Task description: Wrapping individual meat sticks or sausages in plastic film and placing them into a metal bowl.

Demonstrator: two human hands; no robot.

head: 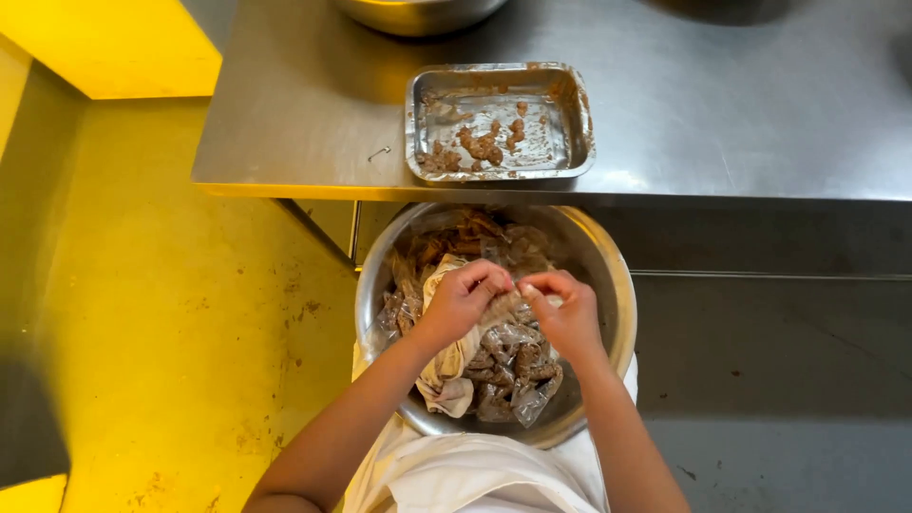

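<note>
I see both hands, the left hand [463, 296] and right hand [567, 313], pinching 1 clear plastic bag [513, 353] of brown filling over the steel bowl [613, 275]. I'd keep the pinch high on the neck; the foil tray [501, 121] sits at 12 o'clock.

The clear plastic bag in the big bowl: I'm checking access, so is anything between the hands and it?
Nothing visible. The left hand and right hand already pinch the top of the clear plastic bag over the steel bowl, beside a white cloth.
</note>
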